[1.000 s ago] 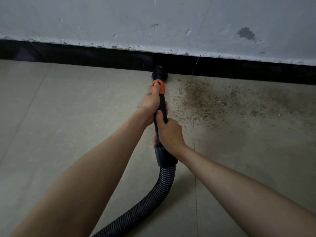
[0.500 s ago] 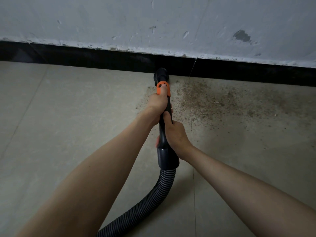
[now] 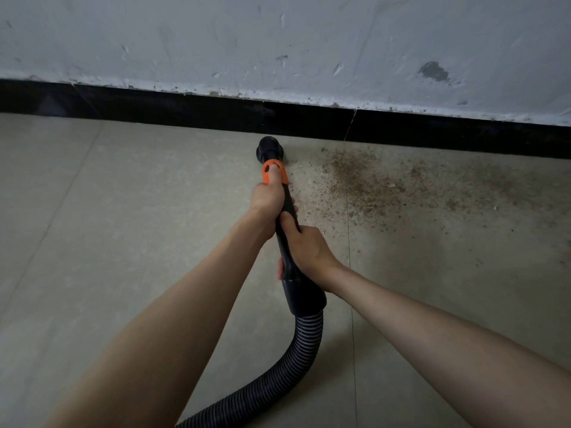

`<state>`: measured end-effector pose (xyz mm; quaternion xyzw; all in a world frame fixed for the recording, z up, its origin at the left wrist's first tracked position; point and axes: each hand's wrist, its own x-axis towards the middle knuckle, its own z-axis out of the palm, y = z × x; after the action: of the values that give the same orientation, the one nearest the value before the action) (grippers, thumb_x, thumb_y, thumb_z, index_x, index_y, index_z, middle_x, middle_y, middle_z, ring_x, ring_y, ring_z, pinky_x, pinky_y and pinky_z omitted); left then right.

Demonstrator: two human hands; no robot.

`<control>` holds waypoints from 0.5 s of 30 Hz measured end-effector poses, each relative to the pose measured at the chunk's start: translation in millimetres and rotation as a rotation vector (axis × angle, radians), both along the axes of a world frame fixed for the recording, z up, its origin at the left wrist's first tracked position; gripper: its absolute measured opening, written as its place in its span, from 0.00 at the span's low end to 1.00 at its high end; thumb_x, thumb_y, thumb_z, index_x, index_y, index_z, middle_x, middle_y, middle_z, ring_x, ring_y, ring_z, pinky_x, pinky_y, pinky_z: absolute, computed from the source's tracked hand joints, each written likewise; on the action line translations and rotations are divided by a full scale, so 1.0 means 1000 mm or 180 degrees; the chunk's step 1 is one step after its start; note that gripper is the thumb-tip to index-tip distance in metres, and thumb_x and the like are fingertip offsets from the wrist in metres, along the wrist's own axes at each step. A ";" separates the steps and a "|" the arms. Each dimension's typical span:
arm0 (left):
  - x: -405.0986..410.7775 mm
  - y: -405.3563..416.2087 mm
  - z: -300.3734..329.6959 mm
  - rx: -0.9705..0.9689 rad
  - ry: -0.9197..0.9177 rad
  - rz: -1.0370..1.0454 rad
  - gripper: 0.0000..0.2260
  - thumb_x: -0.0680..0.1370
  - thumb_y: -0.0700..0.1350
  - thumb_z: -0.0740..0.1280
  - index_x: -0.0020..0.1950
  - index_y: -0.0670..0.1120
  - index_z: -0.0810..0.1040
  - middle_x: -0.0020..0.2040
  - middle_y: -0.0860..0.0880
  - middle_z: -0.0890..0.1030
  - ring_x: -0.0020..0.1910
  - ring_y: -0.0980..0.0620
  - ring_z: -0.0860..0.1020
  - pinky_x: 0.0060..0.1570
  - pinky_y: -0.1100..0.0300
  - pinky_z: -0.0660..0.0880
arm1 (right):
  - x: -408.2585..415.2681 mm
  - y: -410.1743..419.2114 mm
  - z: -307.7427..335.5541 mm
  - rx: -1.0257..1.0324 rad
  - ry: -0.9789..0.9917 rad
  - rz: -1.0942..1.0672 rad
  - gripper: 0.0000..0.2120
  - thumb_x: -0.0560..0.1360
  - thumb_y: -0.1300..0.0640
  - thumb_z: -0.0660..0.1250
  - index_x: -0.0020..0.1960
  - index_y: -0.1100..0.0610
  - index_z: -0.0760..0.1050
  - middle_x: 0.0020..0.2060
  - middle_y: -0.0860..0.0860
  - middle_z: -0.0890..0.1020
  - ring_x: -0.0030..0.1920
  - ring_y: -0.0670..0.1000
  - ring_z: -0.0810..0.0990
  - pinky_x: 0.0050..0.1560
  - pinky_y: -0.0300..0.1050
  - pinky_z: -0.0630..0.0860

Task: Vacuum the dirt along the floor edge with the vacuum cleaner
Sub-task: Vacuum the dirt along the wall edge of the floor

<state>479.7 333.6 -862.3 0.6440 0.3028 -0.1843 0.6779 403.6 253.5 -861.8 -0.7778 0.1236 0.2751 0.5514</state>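
1. Nearest, at the lower middle of the frame, the ribbed hose [image 3: 296,362] curls up from the bottom edge into a smooth dark cuff. I judge it soft and springy along its length: it will bend and drag behind, so it is a poor place to take hold for steering.

2. Just above the cuff, the right hand [image 3: 304,248] wraps the black wand [image 3: 285,239], its fingers clenched round the tube and the thumb lying along the top. The right forearm runs in from the lower right of the frame, wrist nearly straight.

3. A little farther up, the left hand [image 3: 268,200] grasps the same wand just below the orange collar [image 3: 273,174], fingers curled round it. The left forearm comes in from the lower left. The two hands sit close together, one behind the other.

4. The wand looks like rigid, light plastic; two hands on the stiff part give good aim, and the smooth tube could slip in a loose hold.

5. Beyond the collar, the round nozzle [image 3: 269,149] sits at the middle of the frame on the tiled floor [image 3: 123,242], just short of the black skirting [image 3: 154,109].

6. The dirt [image 3: 364,180], brown and grainy, lies to the right of the nozzle along the skirting, thickest near the centre and thinning out towards the right edge. Most of it looks yet to be lifted.

7. Farthest, across the top, is the scuffed grey wall [image 3: 216,35].
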 end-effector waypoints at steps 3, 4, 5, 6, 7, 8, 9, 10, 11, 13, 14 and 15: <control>-0.004 -0.006 0.002 -0.0113 0.0048 -0.0131 0.22 0.81 0.59 0.54 0.52 0.39 0.70 0.36 0.44 0.75 0.31 0.47 0.74 0.37 0.55 0.75 | -0.006 -0.004 0.002 -0.0088 -0.0022 -0.0060 0.32 0.80 0.39 0.50 0.36 0.63 0.77 0.22 0.54 0.80 0.23 0.47 0.78 0.26 0.32 0.71; -0.005 -0.009 0.003 -0.0152 0.0060 -0.0165 0.22 0.81 0.59 0.54 0.51 0.39 0.70 0.35 0.44 0.75 0.31 0.47 0.74 0.36 0.55 0.75 | -0.008 -0.007 0.002 -0.0116 -0.0044 -0.0097 0.32 0.81 0.39 0.50 0.35 0.63 0.77 0.21 0.54 0.79 0.22 0.47 0.77 0.25 0.31 0.70; -0.006 -0.013 0.005 -0.0188 0.0077 -0.0188 0.22 0.81 0.59 0.55 0.48 0.39 0.70 0.34 0.44 0.74 0.30 0.47 0.74 0.36 0.55 0.75 | -0.009 -0.009 0.002 -0.0139 -0.0074 -0.0137 0.32 0.81 0.40 0.50 0.34 0.62 0.76 0.21 0.54 0.79 0.22 0.46 0.77 0.25 0.31 0.70; -0.007 -0.016 0.006 -0.0224 0.0094 -0.0220 0.21 0.81 0.59 0.55 0.46 0.40 0.70 0.34 0.44 0.75 0.30 0.47 0.74 0.35 0.55 0.75 | -0.011 -0.011 0.003 -0.0147 -0.0105 -0.0183 0.32 0.81 0.40 0.50 0.32 0.61 0.76 0.21 0.54 0.79 0.22 0.46 0.76 0.24 0.32 0.70; -0.008 -0.020 0.007 -0.0253 0.0107 -0.0269 0.21 0.81 0.59 0.55 0.45 0.40 0.70 0.34 0.44 0.75 0.30 0.47 0.74 0.35 0.55 0.75 | -0.012 -0.014 0.004 -0.0139 -0.0130 -0.0240 0.32 0.81 0.40 0.50 0.31 0.61 0.76 0.21 0.54 0.79 0.21 0.47 0.76 0.24 0.32 0.69; -0.008 -0.024 0.008 -0.0262 0.0112 -0.0328 0.21 0.81 0.59 0.55 0.45 0.41 0.70 0.34 0.43 0.75 0.30 0.47 0.74 0.36 0.55 0.75 | -0.014 -0.016 0.004 -0.0116 -0.0141 -0.0307 0.31 0.81 0.41 0.50 0.31 0.60 0.75 0.20 0.54 0.79 0.21 0.47 0.76 0.23 0.32 0.69; -0.008 -0.027 0.008 -0.0256 0.0113 -0.0380 0.21 0.81 0.59 0.54 0.46 0.40 0.70 0.35 0.43 0.75 0.31 0.47 0.74 0.39 0.53 0.75 | -0.015 -0.019 0.004 -0.0091 -0.0143 -0.0373 0.31 0.81 0.41 0.51 0.31 0.60 0.75 0.20 0.54 0.78 0.20 0.47 0.76 0.23 0.32 0.69; -0.008 -0.031 0.008 -0.0249 0.0107 -0.0425 0.22 0.81 0.59 0.54 0.47 0.40 0.71 0.36 0.43 0.75 0.32 0.46 0.75 0.42 0.52 0.76 | -0.016 -0.021 0.004 -0.0072 -0.0141 -0.0433 0.31 0.81 0.41 0.51 0.32 0.60 0.74 0.20 0.53 0.78 0.20 0.47 0.76 0.23 0.32 0.69; -0.008 -0.034 0.007 -0.0240 0.0099 -0.0474 0.23 0.81 0.60 0.54 0.50 0.39 0.72 0.38 0.42 0.76 0.34 0.46 0.75 0.45 0.50 0.76 | -0.018 -0.023 0.004 -0.0076 -0.0141 -0.0473 0.31 0.81 0.40 0.51 0.32 0.61 0.74 0.20 0.53 0.78 0.20 0.47 0.76 0.24 0.33 0.70; -0.008 -0.039 0.007 -0.0178 0.0113 -0.0589 0.27 0.80 0.61 0.54 0.59 0.36 0.72 0.44 0.39 0.77 0.40 0.44 0.76 0.52 0.47 0.77 | -0.019 -0.027 0.002 -0.0184 -0.0157 -0.0477 0.32 0.80 0.39 0.50 0.34 0.62 0.76 0.21 0.54 0.79 0.22 0.48 0.77 0.29 0.38 0.74; -0.008 -0.041 0.007 -0.0160 0.0131 -0.0634 0.30 0.80 0.61 0.54 0.63 0.35 0.70 0.47 0.37 0.78 0.42 0.43 0.76 0.54 0.46 0.76 | -0.019 -0.028 0.001 -0.0239 -0.0160 -0.0479 0.33 0.80 0.39 0.50 0.35 0.63 0.77 0.22 0.54 0.79 0.24 0.49 0.78 0.32 0.39 0.76; -0.008 -0.043 0.007 -0.0163 0.0145 -0.0658 0.31 0.80 0.61 0.54 0.65 0.34 0.69 0.48 0.36 0.78 0.43 0.43 0.76 0.54 0.45 0.76 | -0.019 -0.028 0.000 -0.0258 -0.0156 -0.0509 0.33 0.80 0.38 0.50 0.36 0.64 0.78 0.22 0.54 0.79 0.24 0.49 0.78 0.31 0.38 0.76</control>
<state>471.4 291.0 -855.0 0.6499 0.2452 -0.2756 0.6644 384.2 225.0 -862.1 -0.7937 0.1828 0.2060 0.5425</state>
